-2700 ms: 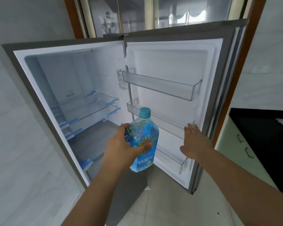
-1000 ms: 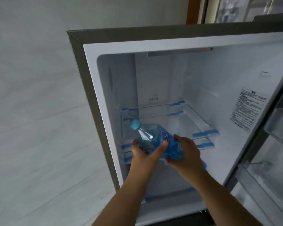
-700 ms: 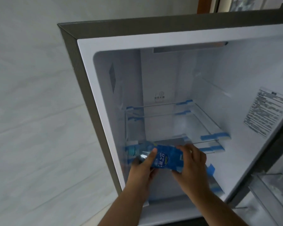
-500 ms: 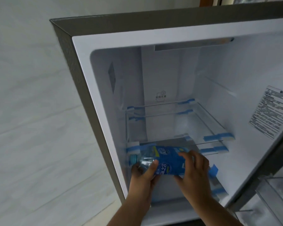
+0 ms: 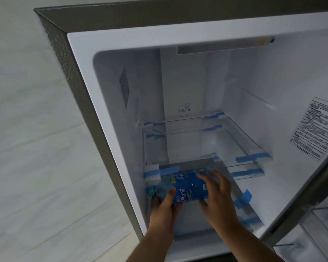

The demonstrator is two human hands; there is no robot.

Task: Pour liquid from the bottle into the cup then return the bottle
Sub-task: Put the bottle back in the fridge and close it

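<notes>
Bottle [image 5: 189,190] lying sideways, cap pointing left, low inside open fridge [image 5: 106,110], under glass shelves [image 5: 235,140]. Left hand [image 5: 165,207] grasping the neck end; right hand [image 5: 216,195] grasping the base end.

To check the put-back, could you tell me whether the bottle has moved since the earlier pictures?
Yes. The blue bottle went from upright at the fridge door to lying sideways under the lower glass shelf.
</notes>
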